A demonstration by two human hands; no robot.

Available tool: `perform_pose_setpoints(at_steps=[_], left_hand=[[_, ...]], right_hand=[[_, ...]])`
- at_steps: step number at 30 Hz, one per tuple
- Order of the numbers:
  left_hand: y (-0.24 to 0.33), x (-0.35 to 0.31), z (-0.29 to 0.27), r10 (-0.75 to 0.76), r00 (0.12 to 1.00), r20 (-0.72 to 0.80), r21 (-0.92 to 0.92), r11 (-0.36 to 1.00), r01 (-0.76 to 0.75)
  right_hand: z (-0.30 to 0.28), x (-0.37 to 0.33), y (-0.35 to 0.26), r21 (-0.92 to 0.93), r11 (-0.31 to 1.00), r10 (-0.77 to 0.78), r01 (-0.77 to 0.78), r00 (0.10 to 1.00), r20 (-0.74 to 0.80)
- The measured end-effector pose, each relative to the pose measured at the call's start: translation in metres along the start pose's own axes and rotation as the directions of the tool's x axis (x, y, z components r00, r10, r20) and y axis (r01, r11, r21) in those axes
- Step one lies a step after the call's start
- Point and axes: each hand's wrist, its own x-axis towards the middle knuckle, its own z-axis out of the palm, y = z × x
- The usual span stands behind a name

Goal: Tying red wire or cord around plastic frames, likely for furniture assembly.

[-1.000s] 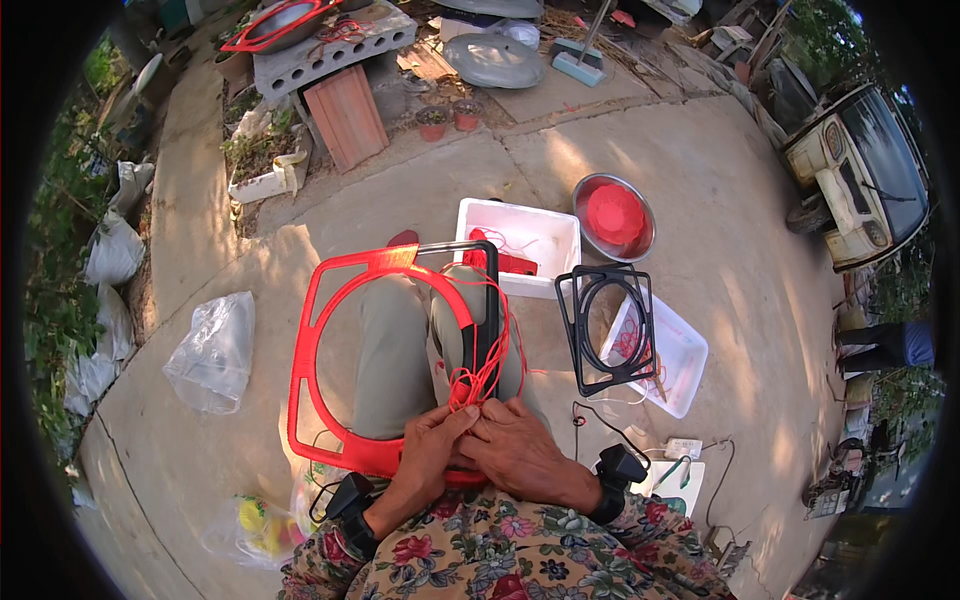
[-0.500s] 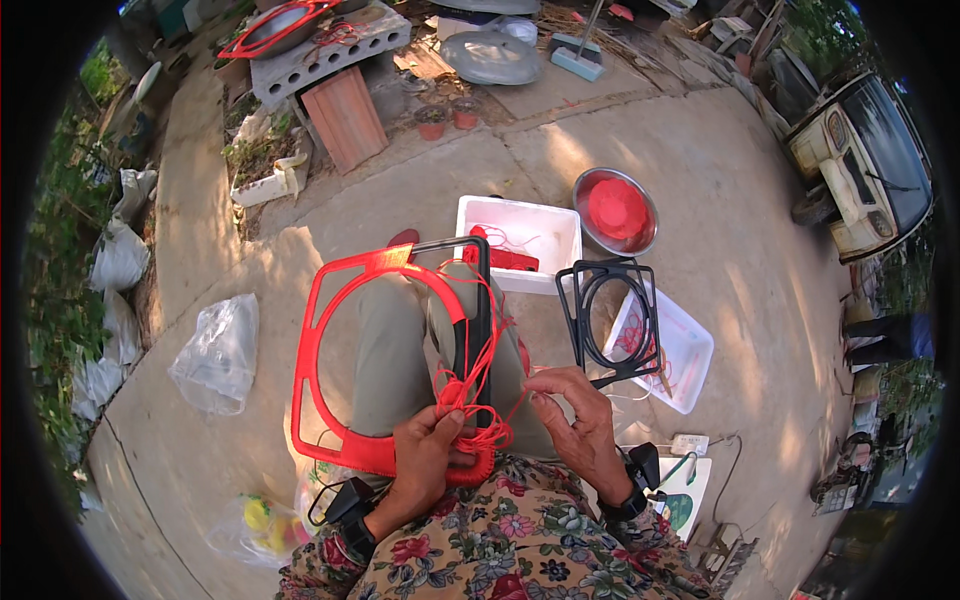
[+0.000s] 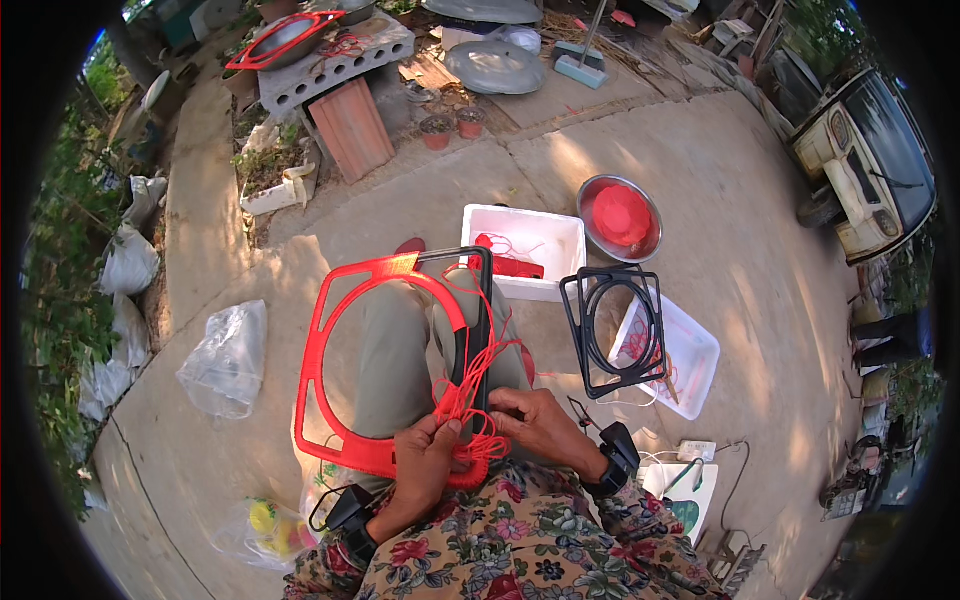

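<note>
Across my lap lies a frame point(image 3: 309, 385) with a circular opening, wrapped in red cord over much of its length; its right side is bare black. A loose bundle of red cord point(image 3: 462, 398) hangs over that black side. My left hand point(image 3: 424, 460) is closed on the bundle at the frame's lower edge. Just right of the bundle, my right hand point(image 3: 548, 424) is closed, thumb and fingers pinched on the red cord beside the black bar. Its fingertips are partly hidden. Cord strands run upward from the hands along the black side.
Ahead stands a white foam box point(image 3: 525, 250) with red things inside, beside a metal bowl point(image 3: 652, 245) holding something red. A bare black frame point(image 3: 655, 330) leans by a white tray point(image 3: 700, 365). Left lies a clear plastic bag point(image 3: 225, 360). A parked vehicle point(image 3: 850, 160) stands far right.
My right hand has moved left and inward to the cord bundle beside the black bar. My left hand stays closed on the bundle. The view has shifted slightly.
</note>
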Motion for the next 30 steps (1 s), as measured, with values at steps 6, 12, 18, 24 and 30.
perform_pose_setpoints(at_steps=[6, 12, 18, 24, 30], left_hand=[[-0.014, 0.014, -0.01, -0.006, 0.969, 0.246, 0.48, 0.869, -0.117], [-0.018, 0.019, -0.012, 0.011, 0.956, 0.292, 0.55, 0.816, -0.177], [0.0, 0.012, -0.003, -0.137, 0.972, 0.189, 0.417, 0.908, 0.047], [0.006, 0.007, -0.007, -0.216, 0.962, 0.166, 0.189, 0.965, 0.184], [0.02, 0.003, -0.008, -0.152, 0.915, 0.373, 0.258, 0.965, 0.055]], right_hand=[[0.005, 0.007, 0.003, 0.04, 0.994, -0.103, 0.101, 0.993, 0.049], [0.011, 0.009, 0.008, 0.258, 0.966, -0.05, 0.015, 0.99, 0.131], [0.003, 0.001, 0.009, 0.44, 0.869, 0.267, -0.228, 0.963, -0.027], [-0.044, -0.033, 0.03, 0.828, 0.51, 0.299, 0.231, 0.856, -0.422], [-0.126, -0.134, 0.08, 0.859, 0.008, 0.253, 0.512, 0.83, -0.497]])
